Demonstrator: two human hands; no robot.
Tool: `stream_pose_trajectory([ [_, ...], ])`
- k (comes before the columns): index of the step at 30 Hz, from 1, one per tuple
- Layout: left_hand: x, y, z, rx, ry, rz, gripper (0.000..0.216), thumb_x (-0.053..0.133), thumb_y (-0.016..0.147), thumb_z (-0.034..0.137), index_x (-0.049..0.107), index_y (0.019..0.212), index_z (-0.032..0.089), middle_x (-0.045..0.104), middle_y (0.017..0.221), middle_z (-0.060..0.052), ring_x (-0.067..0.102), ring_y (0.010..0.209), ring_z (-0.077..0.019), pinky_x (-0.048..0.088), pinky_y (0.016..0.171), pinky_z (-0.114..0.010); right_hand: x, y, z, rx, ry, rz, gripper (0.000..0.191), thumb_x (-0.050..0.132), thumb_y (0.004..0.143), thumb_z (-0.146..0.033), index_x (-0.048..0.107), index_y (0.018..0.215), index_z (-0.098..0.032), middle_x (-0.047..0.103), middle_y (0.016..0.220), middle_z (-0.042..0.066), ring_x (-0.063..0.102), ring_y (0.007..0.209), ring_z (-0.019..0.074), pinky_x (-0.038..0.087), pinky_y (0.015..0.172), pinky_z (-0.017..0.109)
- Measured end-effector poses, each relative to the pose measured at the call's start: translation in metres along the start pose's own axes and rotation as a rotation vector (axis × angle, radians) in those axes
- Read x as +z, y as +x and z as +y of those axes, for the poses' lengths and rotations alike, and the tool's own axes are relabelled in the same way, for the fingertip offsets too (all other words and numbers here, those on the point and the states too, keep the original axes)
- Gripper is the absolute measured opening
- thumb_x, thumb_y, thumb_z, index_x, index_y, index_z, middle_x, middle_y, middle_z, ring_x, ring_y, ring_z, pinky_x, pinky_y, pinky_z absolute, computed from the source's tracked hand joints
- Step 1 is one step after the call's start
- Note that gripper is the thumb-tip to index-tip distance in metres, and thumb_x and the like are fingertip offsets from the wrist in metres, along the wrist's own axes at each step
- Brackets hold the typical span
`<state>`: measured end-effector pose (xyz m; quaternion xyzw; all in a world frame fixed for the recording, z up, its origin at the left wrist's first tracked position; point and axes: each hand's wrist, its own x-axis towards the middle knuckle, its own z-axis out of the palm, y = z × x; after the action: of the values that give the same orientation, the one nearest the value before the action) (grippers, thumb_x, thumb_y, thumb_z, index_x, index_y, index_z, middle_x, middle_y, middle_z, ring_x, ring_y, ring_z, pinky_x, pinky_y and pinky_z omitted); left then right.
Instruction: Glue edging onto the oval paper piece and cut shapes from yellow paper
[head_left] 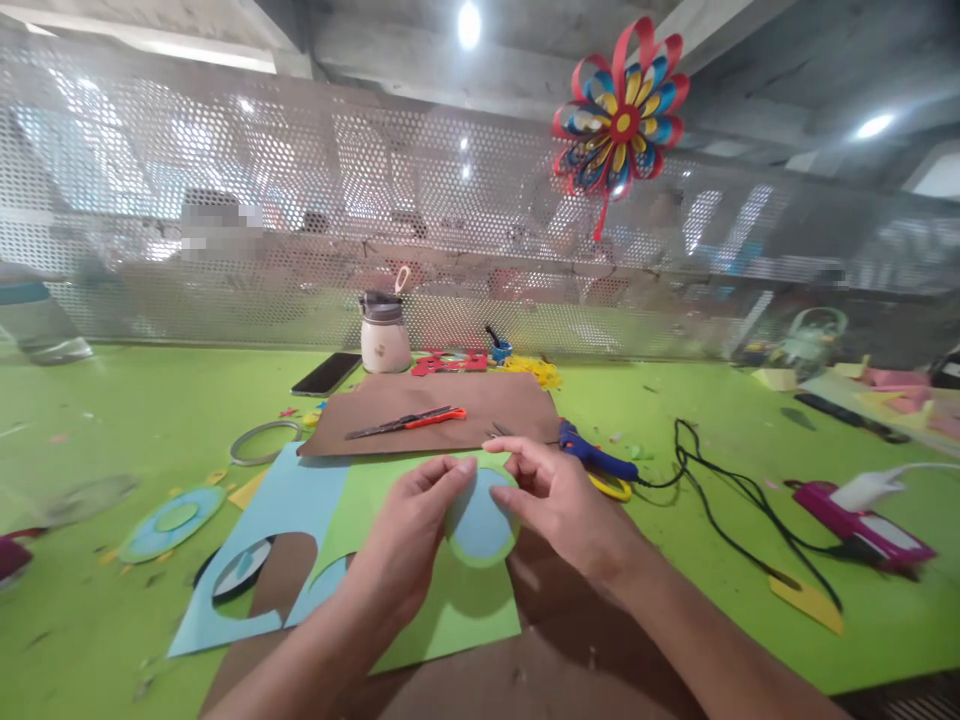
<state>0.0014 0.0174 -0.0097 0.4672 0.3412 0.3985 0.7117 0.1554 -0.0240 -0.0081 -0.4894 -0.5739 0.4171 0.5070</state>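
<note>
Both my hands hold a round paper disc [480,518], light blue with a green rim, just above a green paper sheet [442,600]. My left hand [409,530] pinches the disc's left edge with fingers closed on it. My right hand [559,500] pinches its upper right edge. A light blue sheet [262,520] with round holes cut out lies to the left, partly over brown paper. Orange-handled scissors [409,421] rest on a brown sheet [442,410] beyond my hands.
A blue glue gun [592,457] with a black cord [735,500] lies right of the brown sheet. A phone [326,373] and a small jar [384,335] stand further back. A blue-green ring [171,522] and a metal hoop [264,442] lie left. A paper flower [621,110] hangs on the mesh wall.
</note>
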Motion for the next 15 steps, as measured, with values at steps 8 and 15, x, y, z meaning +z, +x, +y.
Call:
stream_pose_trajectory([
  [8,0.0,0.004,0.0,0.094,0.1,0.082,0.026,0.071,0.071,0.041,0.064,0.068,0.016,0.058,0.063,0.001,0.044,0.058,-0.0117,0.034,0.054,-0.022,-0.012,0.004,0.003,-0.1,0.014,0.125,0.022,0.056,0.087,-0.029,0.063,0.106,-0.021,0.062,0.079,0.0,0.059,0.073,0.0147,0.047,0.069,0.029],
  [15,0.001,0.002,0.004,0.107,-0.046,0.112,0.024,0.073,0.071,0.038,0.064,0.068,0.016,0.06,0.068,0.001,0.046,0.065,-0.0114,0.037,0.058,-0.021,-0.019,0.005,0.003,-0.111,-0.014,0.323,0.021,0.055,0.084,-0.024,0.061,0.103,-0.018,0.06,0.069,-0.002,0.059,0.067,0.0146,0.046,0.065,0.028],
])
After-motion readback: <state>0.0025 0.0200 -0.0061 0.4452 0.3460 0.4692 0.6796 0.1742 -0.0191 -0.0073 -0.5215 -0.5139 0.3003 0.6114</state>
